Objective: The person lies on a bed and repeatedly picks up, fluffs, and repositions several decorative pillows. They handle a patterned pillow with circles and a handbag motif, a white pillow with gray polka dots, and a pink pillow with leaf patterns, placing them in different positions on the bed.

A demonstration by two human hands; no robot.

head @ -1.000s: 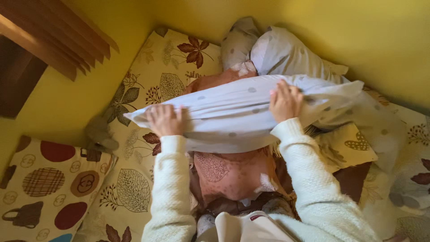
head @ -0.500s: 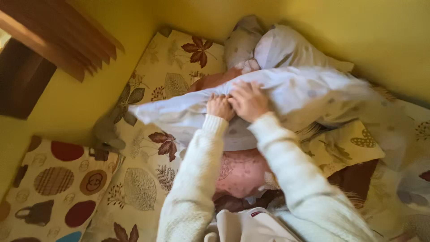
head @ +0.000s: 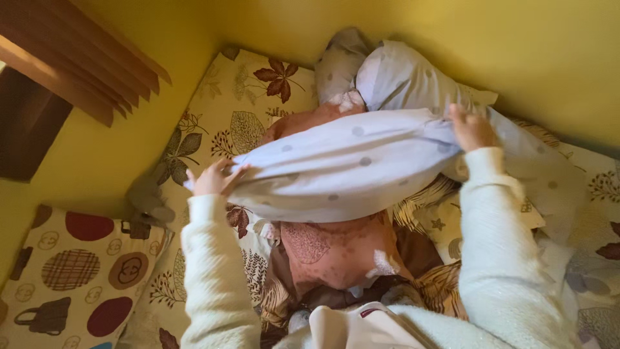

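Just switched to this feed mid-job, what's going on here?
A person in a cream knit sweater holds a pale blue dotted pillow by its two ends over a bed. The left hand pinches the left corner; the right hand has a grip on the far right end. A pink pillow lies underneath, on leaf-print bedding.

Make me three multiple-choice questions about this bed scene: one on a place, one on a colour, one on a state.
1. Where is the cushion with red and brown circles?
A. lower left
B. upper right
C. under the pillow

2. What colour is the wall?
A. blue
B. yellow
C. white

3. How is the pale dotted pillow held?
A. by one hand
B. at both ends
C. by no hand

Answers: 1 A, it lies at the lower left; 2 B, the wall is yellow; 3 B, the left hand and right hand grip opposite ends.
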